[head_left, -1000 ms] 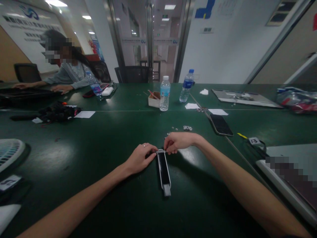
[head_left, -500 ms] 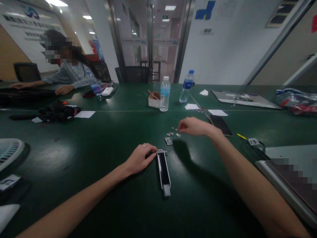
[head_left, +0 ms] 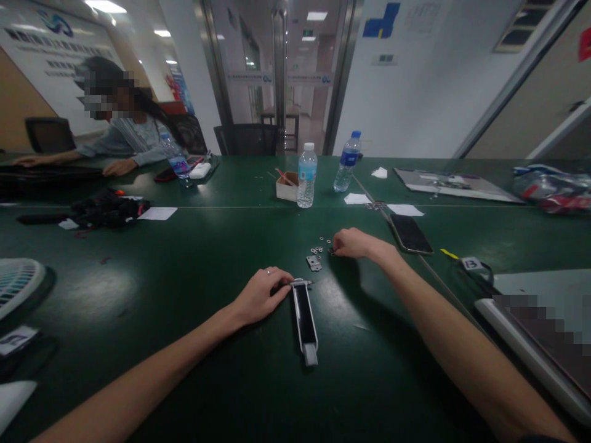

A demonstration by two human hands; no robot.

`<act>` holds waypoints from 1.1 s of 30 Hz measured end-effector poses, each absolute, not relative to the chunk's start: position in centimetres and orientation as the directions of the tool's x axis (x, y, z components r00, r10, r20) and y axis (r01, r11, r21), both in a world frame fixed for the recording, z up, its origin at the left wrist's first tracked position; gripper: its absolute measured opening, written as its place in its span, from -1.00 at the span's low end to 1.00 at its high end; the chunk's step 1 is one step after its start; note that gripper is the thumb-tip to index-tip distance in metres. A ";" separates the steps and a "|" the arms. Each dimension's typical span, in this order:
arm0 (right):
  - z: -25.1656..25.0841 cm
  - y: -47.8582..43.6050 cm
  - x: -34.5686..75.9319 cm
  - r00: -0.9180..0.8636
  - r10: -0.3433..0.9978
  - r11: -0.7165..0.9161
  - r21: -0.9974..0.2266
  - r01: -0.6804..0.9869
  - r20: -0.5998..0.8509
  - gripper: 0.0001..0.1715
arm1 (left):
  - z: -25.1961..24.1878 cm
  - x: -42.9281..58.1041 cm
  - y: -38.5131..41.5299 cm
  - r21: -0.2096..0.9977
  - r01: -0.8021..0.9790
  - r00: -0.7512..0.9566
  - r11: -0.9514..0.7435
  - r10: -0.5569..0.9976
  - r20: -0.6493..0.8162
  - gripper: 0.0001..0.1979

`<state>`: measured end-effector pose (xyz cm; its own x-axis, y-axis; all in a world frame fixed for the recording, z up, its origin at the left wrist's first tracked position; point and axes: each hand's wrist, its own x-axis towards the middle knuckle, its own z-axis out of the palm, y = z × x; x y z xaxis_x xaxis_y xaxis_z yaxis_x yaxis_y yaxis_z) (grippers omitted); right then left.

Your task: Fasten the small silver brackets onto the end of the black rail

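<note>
My left hand (head_left: pixel 264 295) rests on the table with thumb and fingers closed on the far end of a long narrow piece with a white frame and a dark middle (head_left: pixel 305 314). A thin metal pin (head_left: pixel 302 283) crosses that end, and a grey tab (head_left: pixel 311 354) sticks out of the near end. Beyond it my right hand (head_left: pixel 351 242) has its fingertips pinched together at the small metal parts (head_left: pixel 331 251); what is between them is hidden. Left of those fingertips lie several small metal rings (head_left: pixel 316 250) and a metal plate with holes (head_left: pixel 314 263).
A phone (head_left: pixel 410 233) lies beyond my right forearm, a laptop (head_left: pixel 530 332) at the right edge. Farther back stand two water bottles (head_left: pixel 307 178) (head_left: pixel 348 163) and a small box (head_left: pixel 286 187). Another person (head_left: pixel 133 135) sits at the far left.
My right hand has come down and slightly nearer, its fingertips now at the small parts on the table. My left hand and the long piece have stayed in place.
</note>
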<state>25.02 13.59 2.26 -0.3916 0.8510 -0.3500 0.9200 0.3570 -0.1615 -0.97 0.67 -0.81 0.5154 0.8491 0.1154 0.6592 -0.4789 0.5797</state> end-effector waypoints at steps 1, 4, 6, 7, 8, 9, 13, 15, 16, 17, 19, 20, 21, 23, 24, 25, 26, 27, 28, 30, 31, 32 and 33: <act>2.3 13.6 25.1 -0.384 0.852 0.349 -0.162 0.923 -0.356 -0.82 | -0.8 -1.0 0.7 0.582 0.657 0.515 -0.479 0.849 0.117 -0.80; 2.8 13.2 25.2 -0.374 0.851 0.335 -0.167 0.927 -0.369 -0.82 | -0.8 -1.0 0.7 0.592 0.650 0.514 -0.476 0.850 0.118 -0.80; 3.6 12.7 25.0 -0.409 0.833 0.360 -0.196 0.912 -0.373 -0.82 | -0.7 -0.9 0.6 0.592 0.650 0.515 -0.476 0.849 0.118 -0.81; 4.0 12.4 24.9 -0.448 0.812 0.386 -0.231 0.893 -0.374 -0.82 | -0.7 -0.9 0.6 0.589 0.651 0.516 -0.479 0.848 0.120 -0.81; 4.4 12.1 24.7 -0.501 0.779 0.420 -0.280 0.863 -0.377 -0.81 | -0.6 -0.9 0.6 0.585 0.651 0.517 -0.484 0.847 0.124 -0.82; 4.7 11.8 24.4 -0.561 0.736 0.455 -0.337 0.824 -0.379 -0.80 | -0.6 -0.8 0.6 0.581 0.651 0.518 -0.488 0.845 0.128 -0.82; 5.2 10.7 22.9 -0.729 0.561 0.530 -0.507 0.680 -0.392 -0.82 | -0.7 -0.9 0.6 0.570 0.660 0.517 -0.490 0.846 0.130 -0.81; 4.9 10.4 22.2 -0.756 0.516 0.536 -0.536 0.652 -0.404 -0.85 | -0.8 -0.9 0.7 0.562 0.669 0.513 -0.486 0.849 0.124 -0.80; 4.7 10.3 21.9 -0.765 0.495 0.533 -0.551 0.642 -0.412 -0.86 | -0.9 -0.9 0.7 0.558 0.675 0.511 -0.483 0.851 0.120 -0.80; 4.5 10.2 21.8 -0.773 0.475 0.527 -0.567 0.633 -0.421 -0.86 | -0.9 -0.9 0.7 0.555 0.678 0.509 -0.481 0.853 0.118 -0.80; 4.1 10.2 21.6 -0.783 0.443 0.502 -0.603 0.620 -0.437 -0.84 | -0.8 -0.9 0.7 0.557 0.679 0.509 -0.479 0.853 0.113 -0.80; 3.9 10.3 21.6 -0.785 0.435 0.489 -0.617 0.617 -0.440 -0.83 | -0.7 -0.8 0.6 0.559 0.679 0.509 -0.476 0.854 0.109 -0.80; 3.8 10.3 21.6 -0.787 0.431 0.479 -0.627 0.614 -0.442 -0.81 | -0.6 -0.8 0.6 0.561 0.679 0.510 -0.474 0.854 0.104 -0.80; 3.7 10.3 21.6 -0.791 0.425 0.470 -0.639 0.609 -0.441 -0.80 | -0.5 -0.7 0.6 0.561 0.681 0.510 -0.471 0.854 0.098 -0.80; 3.8 10.2 21.6 -0.794 0.422 0.472 -0.642 0.605 -0.438 -0.80 | -0.5 -0.7 0.6 0.560 0.682 0.510 -0.470 0.855 0.097 -0.80; 3.9 10.1 21.5 -0.797 0.419 0.476 -0.643 0.601 -0.434 -0.81 | -0.4 -0.7 0.6 0.559 0.682 0.510 -0.472 0.854 0.098 -0.80; 3.9 10.0 21.5 -0.799 0.418 0.481 -0.641 0.598 -0.432 -0.81 | -0.4 -0.7 0.6 0.558 0.680 0.512 -0.474 0.853 0.102 -0.80; 4.0 9.9 21.4 -0.800 0.419 0.483 -0.640 0.598 -0.430 -0.82 | -0.4 -0.8 0.6 0.558 0.678 0.514 -0.477 0.852 0.104 -0.80; 4.0 9.8 21.3 -0.798 0.422 0.481 -0.639 0.600 -0.431 -0.82 | -0.5 -0.8 0.6 0.557 0.678 0.515 -0.479 0.851 0.106 -0.80; 4.0 9.7 21.2 -0.793 0.424 0.463 -0.648 0.605 -0.438 -0.81 | -0.5 -0.8 0.6 0.553 0.679 0.515 -0.483 0.850 0.110 -0.80; 3.9 9.7 21.1 -0.792 0.421 0.451 -0.656 0.606 -0.442 -0.80 | -0.6 -0.8 0.6 0.550 0.679 0.515 -0.486 0.849 0.114 -0.80; 3.8 9.7 21.1 -0.790 0.420 0.440 -0.662 0.608 -0.447 -0.79 | -0.6 -0.8 0.6 0.549 0.679 0.515 -0.488 0.849 0.117 -0.80; 3.7 9.7 21.0 -0.790 0.419 0.433 -0.666 0.607 -0.448 -0.78 | -0.6 -0.8 0.6 0.548 0.678 0.514 -0.489 0.849 0.122 -0.81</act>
